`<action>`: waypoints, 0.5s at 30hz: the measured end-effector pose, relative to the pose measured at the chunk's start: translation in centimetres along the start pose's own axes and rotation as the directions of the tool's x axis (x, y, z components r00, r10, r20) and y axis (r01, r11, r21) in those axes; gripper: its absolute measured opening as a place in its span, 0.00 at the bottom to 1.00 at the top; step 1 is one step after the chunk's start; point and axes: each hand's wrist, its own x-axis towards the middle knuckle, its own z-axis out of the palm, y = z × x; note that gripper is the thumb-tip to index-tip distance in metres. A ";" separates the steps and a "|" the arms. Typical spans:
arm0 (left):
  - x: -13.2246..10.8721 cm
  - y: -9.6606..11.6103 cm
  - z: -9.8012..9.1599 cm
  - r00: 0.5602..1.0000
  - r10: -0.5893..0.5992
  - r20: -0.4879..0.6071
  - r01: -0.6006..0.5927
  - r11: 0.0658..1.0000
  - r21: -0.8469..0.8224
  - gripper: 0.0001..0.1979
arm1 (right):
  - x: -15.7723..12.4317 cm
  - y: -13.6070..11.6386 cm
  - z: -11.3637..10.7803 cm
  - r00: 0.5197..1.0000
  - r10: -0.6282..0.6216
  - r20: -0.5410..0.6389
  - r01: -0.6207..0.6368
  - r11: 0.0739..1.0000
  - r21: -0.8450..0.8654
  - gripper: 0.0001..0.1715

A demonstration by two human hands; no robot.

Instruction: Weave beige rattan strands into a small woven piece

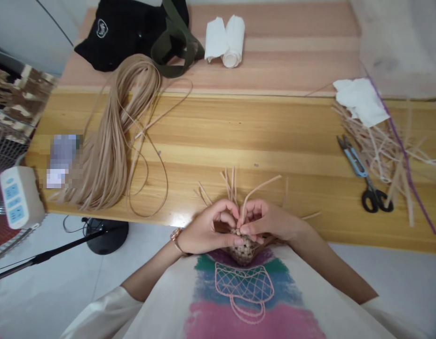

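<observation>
A small woven basket of pale cane strips sits low against my chest, its loose strip ends fanning upward and outward. My left hand grips its left side, and my right hand pinches its top edge from the right. The fingertips of both hands meet over the weave and hide its upper part. A long looped bundle of the same cane lies on the wooden table to the left, well beyond my left hand.
Scissors with blue and black handles lie at right beside a heap of cane offcuts and a white tissue. Farther back are a paper roll, a black cap and a green strap. A power strip sits at left.
</observation>
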 end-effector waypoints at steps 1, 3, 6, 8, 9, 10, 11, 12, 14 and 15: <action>0.0 0.2 0.0 1.000 -0.016 0.005 0.016 1.000 -0.019 0.19 | -0.1 0.0 0.2 1.000 0.008 -0.007 -0.008 1.000 -0.008 0.15; 0.0 0.5 0.0 0.999 -0.039 0.004 0.039 0.998 -0.049 0.15 | -0.2 -0.1 0.6 1.000 0.029 -0.008 -0.030 0.999 -0.025 0.14; 0.2 0.8 0.1 0.998 -0.036 -0.054 0.034 0.999 -0.031 0.11 | -0.4 -0.4 1.2 0.999 0.044 0.000 -0.044 0.999 -0.032 0.12; 0.4 0.9 0.3 0.995 -0.006 -0.096 0.008 1.000 0.022 0.10 | -0.6 -0.6 1.4 0.999 0.047 -0.004 -0.047 0.998 -0.030 0.11; 0.5 1.0 0.4 0.994 0.012 -0.111 -0.007 0.999 0.045 0.10 | -0.6 -0.7 1.5 0.999 0.053 -0.011 -0.053 0.998 -0.032 0.11; 0.6 1.0 0.4 0.993 0.026 -0.119 -0.018 0.998 0.064 0.09 | -0.6 -0.7 1.5 0.998 0.059 -0.019 -0.059 0.998 -0.037 0.10; 0.7 1.0 0.5 0.992 0.034 -0.124 -0.025 0.997 0.077 0.09 | -0.6 -0.8 1.5 0.998 0.062 -0.025 -0.063 0.997 -0.042 0.10; 0.8 1.0 0.5 0.991 0.038 -0.127 -0.028 0.996 0.085 0.09 | -0.6 -0.8 1.5 0.998 0.062 -0.025 -0.063 0.997 -0.046 0.10; 0.8 1.0 0.6 0.990 0.049 -0.132 -0.037 0.995 0.093 0.09 | -0.5 -0.8 1.4 0.999 0.052 -0.008 -0.052 0.998 -0.043 0.10; 0.8 1.0 0.6 0.989 0.057 -0.135 -0.044 0.994 0.097 0.09 | -0.4 -0.8 1.4 0.999 0.047 0.003 -0.047 0.998 -0.036 0.10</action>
